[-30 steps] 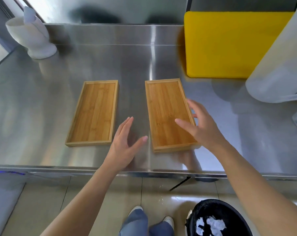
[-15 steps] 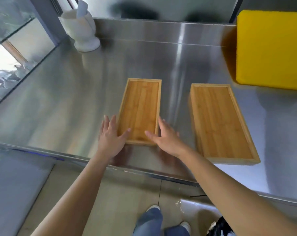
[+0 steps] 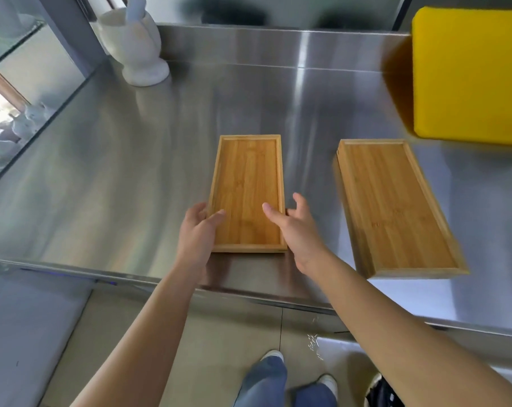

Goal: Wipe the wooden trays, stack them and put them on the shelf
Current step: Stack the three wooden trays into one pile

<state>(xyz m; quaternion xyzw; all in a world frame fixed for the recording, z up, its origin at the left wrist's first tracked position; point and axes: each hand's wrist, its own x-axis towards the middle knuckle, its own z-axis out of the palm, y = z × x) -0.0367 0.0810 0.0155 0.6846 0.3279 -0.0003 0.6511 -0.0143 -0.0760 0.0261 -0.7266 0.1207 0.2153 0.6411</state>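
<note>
Two shallow bamboo trays lie on a steel counter (image 3: pixel 131 183). The left tray (image 3: pixel 247 183) lies lengthwise in front of me, and both hands hold its near end. My left hand (image 3: pixel 197 233) grips the left rim, thumb inside the tray. My right hand (image 3: pixel 296 230) grips the right rim, thumb on the tray floor and fingers around the outside. The right tray (image 3: pixel 393 207) lies apart to the right, slightly turned, with nothing touching it.
A white mortar with a pestle (image 3: pixel 134 45) stands at the back left. A yellow board (image 3: pixel 469 74) lies at the back right. A glass pane (image 3: pixel 22 92) borders the counter's left side. The counter's front edge runs just below the trays; my feet show on the tiled floor.
My view swung left. Both hands left the right tray's side, moved to the left tray and closed on its near rims.
</note>
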